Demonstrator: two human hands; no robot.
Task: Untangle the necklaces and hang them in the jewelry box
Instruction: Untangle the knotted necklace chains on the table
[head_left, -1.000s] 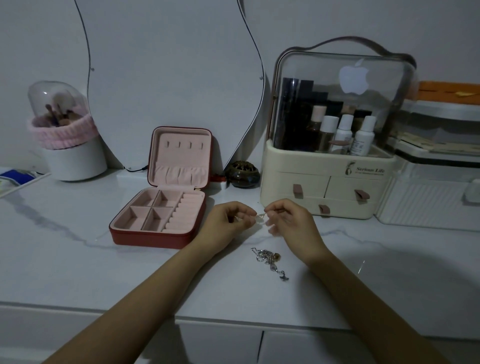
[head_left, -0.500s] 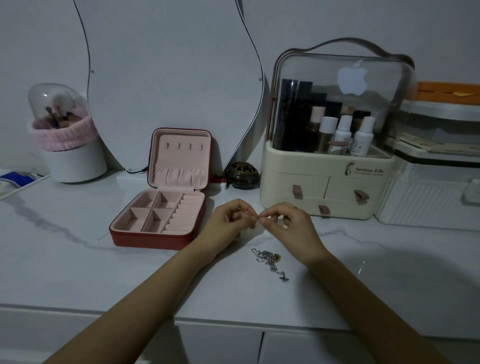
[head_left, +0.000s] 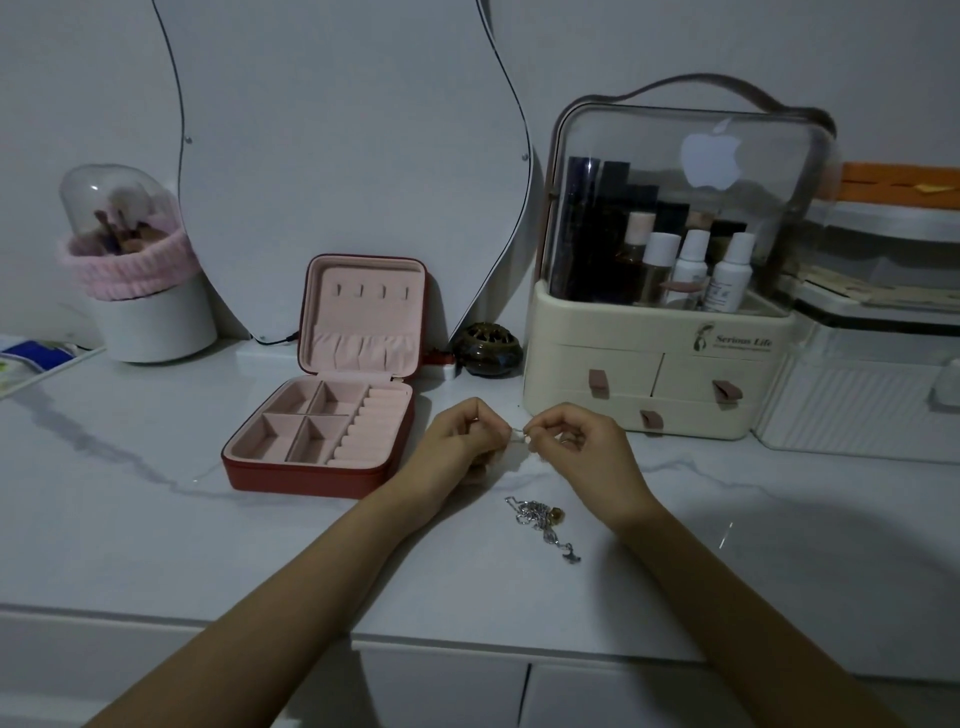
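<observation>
From the head camera, the left hand (head_left: 457, 447) and the right hand (head_left: 582, 447) meet above the white marble-look counter (head_left: 156, 519), knuckles up, fingertips almost touching. Each hand has thumb and forefinger pressed together on a small bright piece of chain (head_left: 519, 434) stretched across the short gap between them; the remaining fingers are curled in toward the palms. What sort of link or clasp sits in the pinch is too small to tell.

Just below the fingertips, toward the counter's near edge, the tangled necklaces (head_left: 540, 522) lie in a silvery heap with a small amber bead at its right side and a dark pendant trailing off its lower end. Neither hand touches the heap.

To the left of the left fingers, just beside the wrist, the red jewelry box (head_left: 322, 467) sits open, its pink lid propped upright, with a row of hooks near the top of the lid and bare compartments in the base.

Beyond the right fingers stands a cream cosmetic organizer (head_left: 654, 364) with a clear dome over bottles. Between it and the box, further back, sits a small dark round jar (head_left: 491, 349). Well off to the left stands a white brush holder (head_left: 150, 322) wrapped in a pink band.
</observation>
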